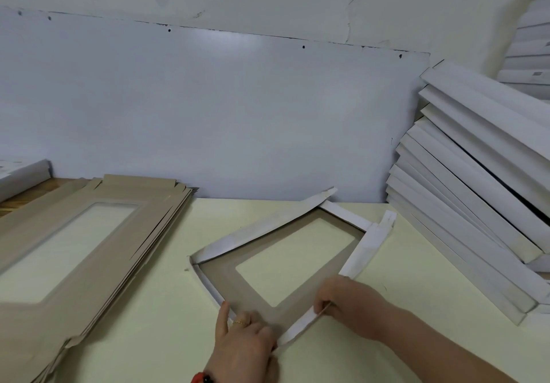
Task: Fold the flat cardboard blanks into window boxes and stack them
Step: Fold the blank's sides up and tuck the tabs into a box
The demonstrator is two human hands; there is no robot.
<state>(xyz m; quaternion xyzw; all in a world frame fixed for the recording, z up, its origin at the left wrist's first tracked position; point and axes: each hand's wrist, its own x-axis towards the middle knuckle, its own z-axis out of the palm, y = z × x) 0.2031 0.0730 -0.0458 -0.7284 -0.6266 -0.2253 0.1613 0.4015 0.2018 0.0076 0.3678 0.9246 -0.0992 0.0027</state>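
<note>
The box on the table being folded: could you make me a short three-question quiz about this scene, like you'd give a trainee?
1. True or false: the pile of flat brown blanks lies to the right of the box being folded.
2. Which of the hands pinches the white flap on the box's near edge? A) left hand B) right hand C) neither
3. Fill in: the stack of finished white boxes stands at the ______ side of the table.

Key: 1 false, the blanks lie to the left. 2 B, the left hand presses on the near corner. 3 right.
</note>
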